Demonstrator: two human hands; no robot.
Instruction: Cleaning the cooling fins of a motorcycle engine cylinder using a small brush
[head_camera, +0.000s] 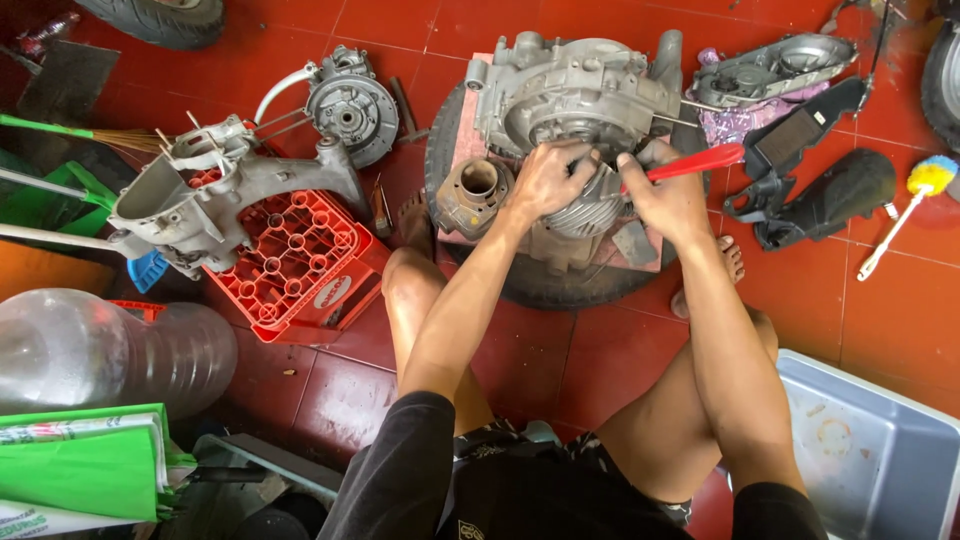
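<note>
The floor (300, 50) is red tile, crowded with parts: a grey engine casing (215, 190) lies across a red plastic crate (300, 260) on the left, a clear water jug (90, 345) sits nearer, and a grey tub (870, 450) is at the lower right. Ahead, an engine block (570, 85) rests on a tyre (545, 285). The left hand (548, 180) grasps the finned cylinder (590, 210) below the block. Just beside it, the right hand (665, 195) is clenched on a red-handled tool (700, 160).
</note>
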